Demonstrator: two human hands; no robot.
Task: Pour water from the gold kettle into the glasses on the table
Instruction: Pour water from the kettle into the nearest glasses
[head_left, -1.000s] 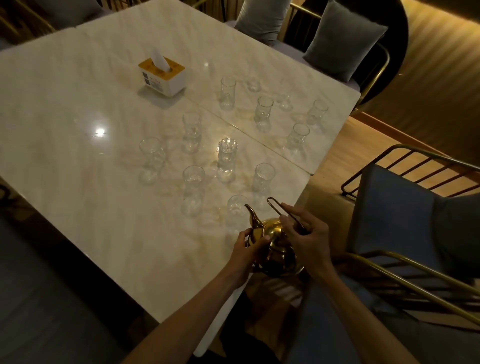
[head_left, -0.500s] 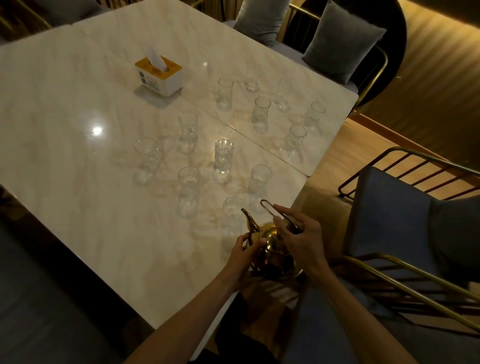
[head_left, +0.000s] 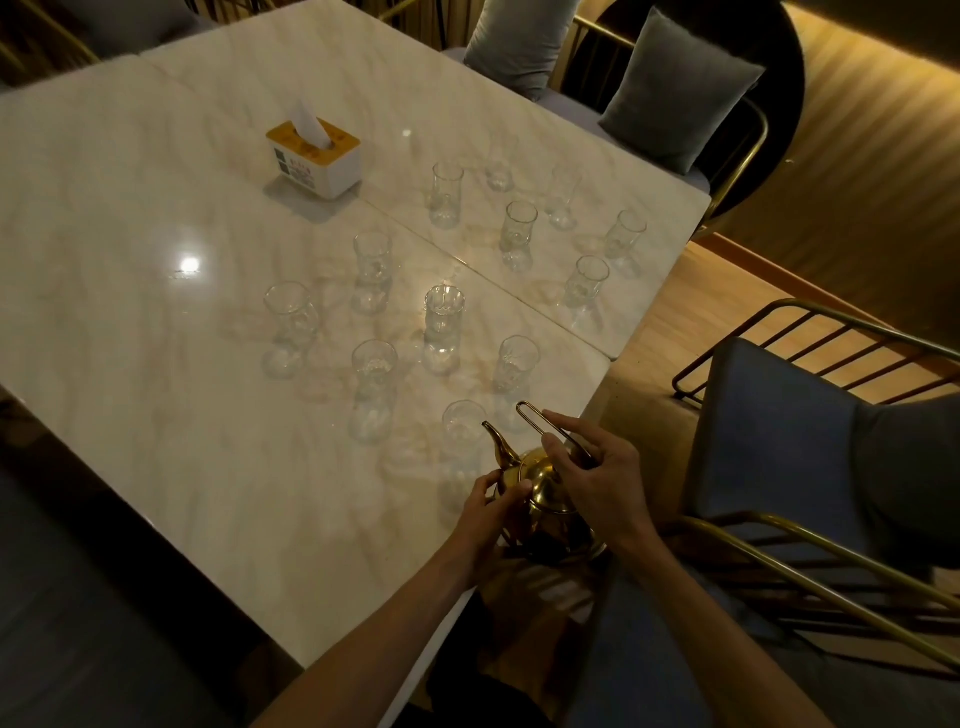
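Observation:
The gold kettle (head_left: 545, 493) stands at the near right edge of the marble table (head_left: 130, 338), spout pointing up-left toward the nearest glass (head_left: 461, 431). My right hand (head_left: 597, 478) pinches its thin wire handle (head_left: 530, 415), which sticks up over the lid. My left hand (head_left: 493, 512) is cupped against the kettle's left side below the spout. Several clear glasses stand upright across the table, among them a middle glass (head_left: 442, 327) and a right-hand glass (head_left: 514, 369). How much water they hold is too dim to tell.
A tissue box (head_left: 314, 158) with a yellow top sits at the back left. A seam (head_left: 467, 265) divides two tabletops. Grey cushions (head_left: 675, 88) and gold-framed chairs (head_left: 779, 566) stand along the right and far sides. The wooden floor (head_left: 727, 306) shows to the right.
My hands and the kettle stay in the same place on the table edge. The view has shifted slightly; the glasses have not moved.

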